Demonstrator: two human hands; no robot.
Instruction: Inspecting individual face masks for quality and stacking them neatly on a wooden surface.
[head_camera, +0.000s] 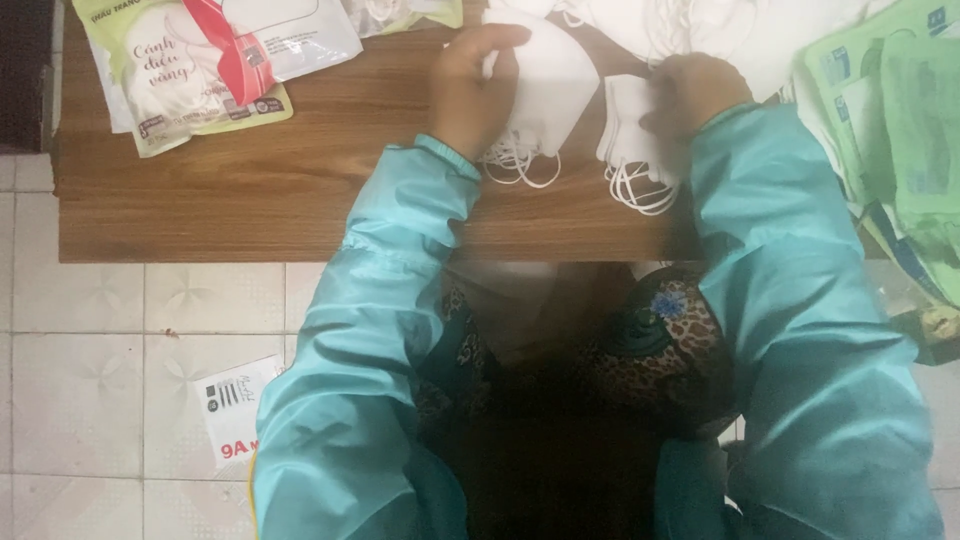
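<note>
My left hand (470, 85) grips a bundle of white face masks (548, 85) above the wooden table (250, 185), and their ear loops (520, 165) dangle below it. My right hand (697, 90) is closed on a second, smaller stack of white masks (625, 135), whose loops (640, 188) hang toward the table's near edge. The two bundles sit side by side, almost touching. Both arms wear teal sleeves. A heap of loose white masks (700, 25) lies just beyond my right hand.
Printed plastic mask packages (190, 60) lie at the table's far left. A stack of green packages (900, 120) fills the right side. Below the table edge is a tiled floor (80, 350) with a white paper slip (235, 405) on it.
</note>
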